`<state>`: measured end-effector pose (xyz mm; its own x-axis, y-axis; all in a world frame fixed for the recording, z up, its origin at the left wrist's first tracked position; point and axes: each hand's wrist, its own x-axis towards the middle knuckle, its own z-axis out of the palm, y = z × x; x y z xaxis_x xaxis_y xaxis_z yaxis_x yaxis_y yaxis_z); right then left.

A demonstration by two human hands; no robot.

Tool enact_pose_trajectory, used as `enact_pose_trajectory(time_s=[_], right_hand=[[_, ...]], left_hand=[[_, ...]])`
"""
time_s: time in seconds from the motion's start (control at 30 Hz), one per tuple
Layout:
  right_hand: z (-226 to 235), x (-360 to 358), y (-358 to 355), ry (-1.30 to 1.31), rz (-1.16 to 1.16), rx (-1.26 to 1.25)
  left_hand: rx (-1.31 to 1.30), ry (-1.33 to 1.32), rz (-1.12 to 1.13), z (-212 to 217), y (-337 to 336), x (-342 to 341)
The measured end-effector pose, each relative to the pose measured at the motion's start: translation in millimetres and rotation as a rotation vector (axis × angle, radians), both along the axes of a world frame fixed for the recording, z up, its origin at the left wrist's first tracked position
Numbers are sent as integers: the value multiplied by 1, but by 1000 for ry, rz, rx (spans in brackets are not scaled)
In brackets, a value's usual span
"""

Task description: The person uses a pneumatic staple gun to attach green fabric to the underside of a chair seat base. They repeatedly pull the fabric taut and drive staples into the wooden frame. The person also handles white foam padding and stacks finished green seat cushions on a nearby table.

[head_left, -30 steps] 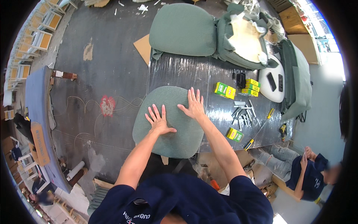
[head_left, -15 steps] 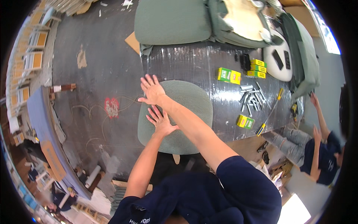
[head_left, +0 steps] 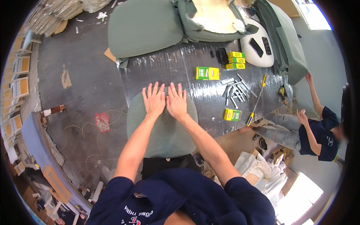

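Observation:
A grey-green fabric-covered seat pad [head_left: 162,137] lies in front of me at the edge of the plastic-covered table. Both palms rest side by side on its far part. My left hand [head_left: 153,101] is flat, with the fingers pointing away from me. Close to it on the right, my right hand [head_left: 176,102] also lies flat, its fingers slightly spread. Neither hand holds anything. To the right of the pad are loose metal staple strips [head_left: 235,91] and a small yellow-green box [head_left: 232,114].
Larger green-covered cushions [head_left: 144,30] stand at the back. A yellow-green box [head_left: 207,73], stacked boxes [head_left: 235,60] and a white rounded panel [head_left: 247,56] sit nearby. A long yellow-handled tool [head_left: 257,100] lies on the right. Beyond it, a person [head_left: 318,131] reaches toward green fabric [head_left: 290,45].
My hands have come from crossed positions at the pad's left side to side by side on its far part. The view has shifted, and the person on the right now reaches to the fabric.

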<state>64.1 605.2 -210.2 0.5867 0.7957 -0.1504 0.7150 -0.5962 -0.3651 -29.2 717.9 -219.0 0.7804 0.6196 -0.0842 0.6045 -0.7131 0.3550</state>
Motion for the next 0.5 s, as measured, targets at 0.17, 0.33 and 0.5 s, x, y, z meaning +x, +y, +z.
enact_pose_trajectory(time_s=[0.17, 0.33, 0.5], right_hand=[[-4, 4, 9, 12, 18, 4], [-13, 43, 17, 34, 214, 62], [1, 43, -24, 88, -51, 22]], left_hand=[[45, 54, -59, -1, 5, 7], [-13, 57, -119, 0, 22, 14], [-185, 77, 144, -14, 74, -66]])
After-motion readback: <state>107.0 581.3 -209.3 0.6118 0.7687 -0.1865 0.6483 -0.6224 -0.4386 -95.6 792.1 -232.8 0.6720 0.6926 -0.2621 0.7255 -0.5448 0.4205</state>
